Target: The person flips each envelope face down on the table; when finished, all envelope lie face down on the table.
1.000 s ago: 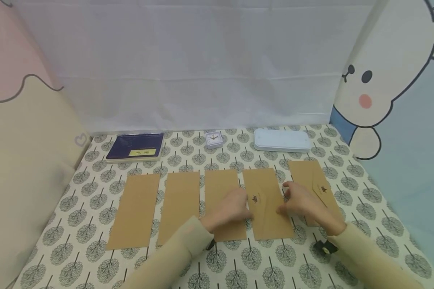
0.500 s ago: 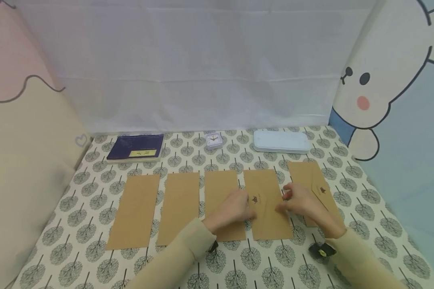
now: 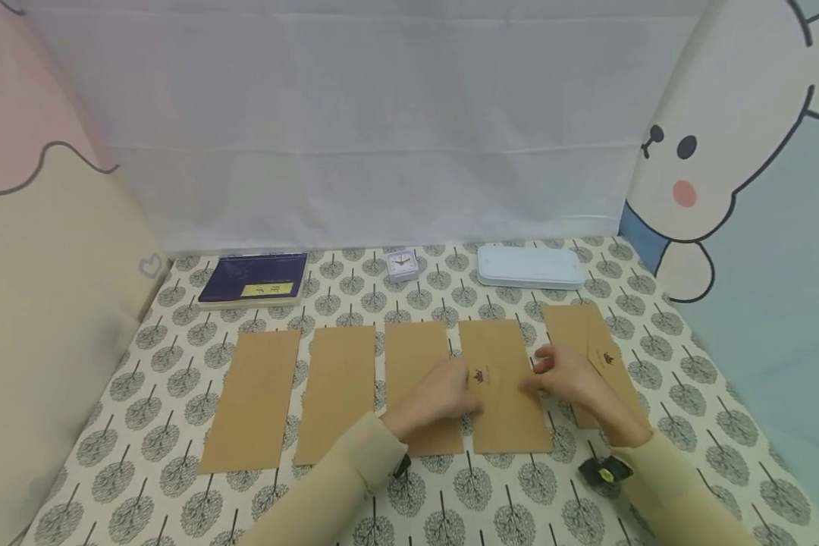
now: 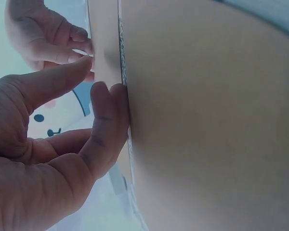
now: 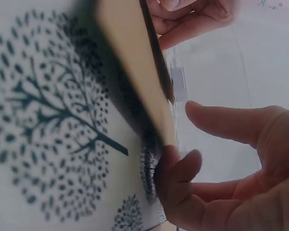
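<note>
- From my head, I see five brown paper envelopes in a row on the table (image 3: 136,451).
- My left hand (image 3: 431,398) is over the third envelope (image 3: 412,345), and its fingertips reach the left side of the fourth envelope (image 3: 508,425).
- My right hand (image 3: 572,383) is at the right edge of the fourth envelope and covers part of the fifth envelope (image 3: 573,326), which lies slanted.
- The fourth and fifth envelopes each have a flap with a little dark crown.
- To the left lie the first envelope (image 3: 252,402) and the second envelope (image 3: 337,387), both plain on top.
- Farther back are a dark blue book (image 3: 255,273), a small white clock (image 3: 402,264) and a pale blue case (image 3: 531,265).
- The tablecloth (image 3: 201,504) has round gray trees on it.
- From my left wrist, my left thumb is apart from my bent fingers, with a gap between and nothing pinched there. My fingertips are by a brown edge; I can't tell if they touch it.
- From my right wrist, my right thumb stands well away from my softly bent fingers, with nothing in the gap. A blurry brown envelope and a big printed tree are beside my fingers, and my left hand is at the top.
</note>
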The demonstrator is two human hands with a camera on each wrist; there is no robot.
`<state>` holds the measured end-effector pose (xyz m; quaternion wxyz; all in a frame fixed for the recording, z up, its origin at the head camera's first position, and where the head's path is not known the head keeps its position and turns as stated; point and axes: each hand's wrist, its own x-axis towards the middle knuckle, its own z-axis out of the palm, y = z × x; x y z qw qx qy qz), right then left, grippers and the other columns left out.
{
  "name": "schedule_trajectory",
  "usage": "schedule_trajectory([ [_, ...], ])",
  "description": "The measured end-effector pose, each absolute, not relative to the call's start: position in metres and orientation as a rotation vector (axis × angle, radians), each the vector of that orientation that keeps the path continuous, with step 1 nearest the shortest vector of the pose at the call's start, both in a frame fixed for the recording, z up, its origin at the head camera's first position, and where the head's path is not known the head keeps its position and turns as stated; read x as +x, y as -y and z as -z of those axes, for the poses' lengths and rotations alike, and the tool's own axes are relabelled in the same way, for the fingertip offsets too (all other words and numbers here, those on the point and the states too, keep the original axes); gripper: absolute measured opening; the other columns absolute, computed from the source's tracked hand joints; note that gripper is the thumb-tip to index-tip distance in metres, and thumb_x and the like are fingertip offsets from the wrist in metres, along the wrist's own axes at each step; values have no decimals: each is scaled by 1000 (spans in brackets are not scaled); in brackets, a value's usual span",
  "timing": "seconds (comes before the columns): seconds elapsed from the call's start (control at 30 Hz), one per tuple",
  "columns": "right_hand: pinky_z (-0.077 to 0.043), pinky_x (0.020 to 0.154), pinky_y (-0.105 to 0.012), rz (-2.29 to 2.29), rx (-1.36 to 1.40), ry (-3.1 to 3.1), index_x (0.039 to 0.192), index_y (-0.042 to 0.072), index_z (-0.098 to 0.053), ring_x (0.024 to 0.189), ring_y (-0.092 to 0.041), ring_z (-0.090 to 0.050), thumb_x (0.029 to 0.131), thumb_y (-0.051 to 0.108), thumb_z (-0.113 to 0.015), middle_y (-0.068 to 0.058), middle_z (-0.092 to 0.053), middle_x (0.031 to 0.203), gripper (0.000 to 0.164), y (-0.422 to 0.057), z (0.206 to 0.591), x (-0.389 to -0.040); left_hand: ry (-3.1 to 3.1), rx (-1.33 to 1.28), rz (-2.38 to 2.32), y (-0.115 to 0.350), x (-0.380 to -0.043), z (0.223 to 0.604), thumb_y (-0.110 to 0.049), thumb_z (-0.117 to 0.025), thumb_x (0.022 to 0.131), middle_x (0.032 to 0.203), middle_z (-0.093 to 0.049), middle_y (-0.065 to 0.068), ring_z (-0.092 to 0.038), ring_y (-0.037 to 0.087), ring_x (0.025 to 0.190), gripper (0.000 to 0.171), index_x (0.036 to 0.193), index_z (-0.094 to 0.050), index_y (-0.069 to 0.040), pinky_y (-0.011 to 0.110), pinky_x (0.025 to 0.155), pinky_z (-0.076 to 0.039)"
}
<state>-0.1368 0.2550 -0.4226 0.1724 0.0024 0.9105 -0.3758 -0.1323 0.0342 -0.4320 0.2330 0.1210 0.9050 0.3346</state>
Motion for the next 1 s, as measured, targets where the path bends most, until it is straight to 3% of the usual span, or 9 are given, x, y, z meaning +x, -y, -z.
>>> schedule_trajectory([
  [0.23,-52,67,-39,1396,-131,-2427,127,-16,-48,83,-24,-61,89,8,-66,-21,-64,104,48,-265,429,-135,-2486,387,-979,-31,-132,431,-22,-74,81,56,-54,3,-50,13,43,28,65,-55,-9,25,38,-42],
  [0.33,-51,68,-39,1523,-189,-2331,132,-13,-45,88,-24,-60,93,4,-57,-24,-61,110,44,-270,428,-135,-2497,464,-1002,-31,-134,430,-25,-71,85,57,-54,2,-49,11,43,26,72,-57,-8,24,39,-42],
  [0.43,-51,73,-39,1640,-245,-2205,138,-10,-38,93,-24,-62,94,1,-52,-27,-58,117,47,-273,429,-136,-2527,536,-1022,-32,-134,429,-28,-70,87,66,-53,1,-48,11,52,26,93,-62,-5,24,44,-42],
  [0.57,-51,82,-40,1697,-364,-2107,141,-5,-36,103,-27,-61,96,7,-54,-27,-54,125,50,-271,433,-134,-2553,582,-1077,-34,-134,430,-36,-63,92,77,-55,1,-50,11,63,46,122,-58,-1,24,51,-45],
  [0.83,-49,87,-42,1622,-459,-2025,147,3,-31,117,-33,-51,95,17,-59,-24,-44,137,61,-253,447,-132,-2519,599,-1199,-43,-129,430,-48,-36,101,82,-61,3,-58,11,71,48,117,-59,-9,26,62,-50],
  [0.97,-50,86,-43,1618,-431,-2018,149,7,-29,114,-34,-53,94,19,-62,-24,-45,135,64,-246,451,-132,-2539,545,-1214,-49,-125,429,-58,-23,99,99,-64,2,-59,13,89,63,133,-54,-15,31,77,-49],
  [1.0,-50,85,-43,1618,-422,-2030,149,9,-30,113,-33,-54,94,19,-62,-23,-46,135,65,-245,451,-131,-2534,526,-1226,-49,-124,429,-58,-21,99,95,-64,4,-60,17,85,64,136,-52,-16,33,75,-49],
])
